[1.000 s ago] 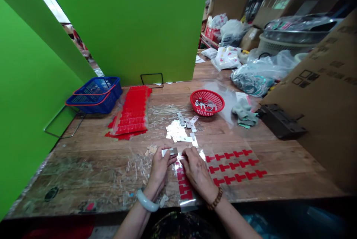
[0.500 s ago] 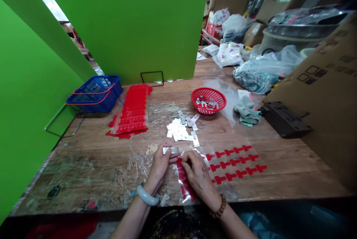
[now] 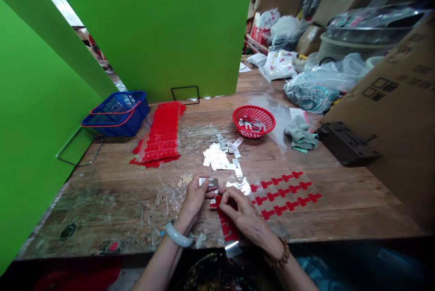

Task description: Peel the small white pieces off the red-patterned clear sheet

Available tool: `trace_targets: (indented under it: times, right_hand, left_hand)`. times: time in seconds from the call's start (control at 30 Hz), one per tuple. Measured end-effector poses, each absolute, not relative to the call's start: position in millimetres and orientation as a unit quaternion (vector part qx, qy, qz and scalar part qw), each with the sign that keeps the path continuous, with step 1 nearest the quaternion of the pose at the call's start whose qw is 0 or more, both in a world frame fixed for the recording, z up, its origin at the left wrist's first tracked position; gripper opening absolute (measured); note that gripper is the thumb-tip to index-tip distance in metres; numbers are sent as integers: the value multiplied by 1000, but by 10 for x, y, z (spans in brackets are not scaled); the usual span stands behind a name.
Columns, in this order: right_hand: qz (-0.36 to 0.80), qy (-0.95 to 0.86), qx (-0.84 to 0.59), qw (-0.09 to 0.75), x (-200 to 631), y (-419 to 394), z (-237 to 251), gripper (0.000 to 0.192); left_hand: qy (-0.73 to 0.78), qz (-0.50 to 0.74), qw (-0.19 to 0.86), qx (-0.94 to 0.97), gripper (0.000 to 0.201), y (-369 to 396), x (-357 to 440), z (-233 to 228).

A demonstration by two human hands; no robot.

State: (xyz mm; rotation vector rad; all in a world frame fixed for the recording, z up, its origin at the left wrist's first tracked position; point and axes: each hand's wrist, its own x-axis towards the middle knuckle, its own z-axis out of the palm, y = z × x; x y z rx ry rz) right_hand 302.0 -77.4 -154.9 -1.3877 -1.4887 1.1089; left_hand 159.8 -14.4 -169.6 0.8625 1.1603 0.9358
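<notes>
Head view: two bare hands work at the near edge of a wooden table (image 3: 340, 209)
Metal plate (image 3: 209, 182): small, silvery, pinched between thumb and fingers of the left hand (image 3: 195, 198)
Right hand (image 3: 243, 214): fingers curled closed, pinching a red sticker (image 3: 217, 201) at the top of a clear sheet of red stickers (image 3: 228, 230), just beside the plate
Second sheet of red T-shaped stickers (image 3: 283, 193): flat, right of the hands
Loose metal plates (image 3: 220, 157): beyond the hands
Red basket (image 3: 253, 121): farther back, plates inside
Stacked red sheets (image 3: 159, 137): left
Blue basket (image 3: 117, 113): far left
</notes>
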Motion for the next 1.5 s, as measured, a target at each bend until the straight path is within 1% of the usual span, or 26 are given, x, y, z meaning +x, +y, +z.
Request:
trace_targets:
  times: [0.1, 0.2, 0.3, 0.4, 0.53, 0.7, 0.87, 1.0, 1.5]
  right_hand:
    - [485, -559, -531, 412, 3067, -774, -1550, 6]
    - [511, -515, -526, 444, 3094, -775, -1586, 12]
    - [501, -467, -540, 490, 3072, -789, -1606, 15]
    - [474, -450, -564, 504, 3013, -822, -1562, 13]
    - [410, -485, -590, 498, 2944, -878, -1467, 11]
    - [343, -523, -618, 476, 2917, -934, -1449, 8]
    - [343, -552, -609, 455, 2912, -964, -1436, 11]
    - [345, -559, -602, 454, 2921, -967, -1421, 11]
    - [351, -559, -608, 441, 2925, -937, -1428, 12]
  left_hand:
    - [515, 427, 640, 377, 21, -138, 1573, -1650]
    - [521, 442, 630, 370, 20, -151, 1515, -1580]
    - [518, 436, 649, 346, 21, -222, 1456, -1503]
    - [497, 428, 693, 300, 20, -346, 1434, -1437]
    - [441, 431, 749, 242, 14, -517, 1462, -1358]
    - [411, 416, 774, 244, 14, -631, 1509, -1282]
    - [427, 397, 764, 275, 19, -653, 1544, -1262]
    - [437, 394, 757, 284, 20, -652, 1563, -1271]
    - [439, 390, 755, 291, 19, -647, 1580, -1285]
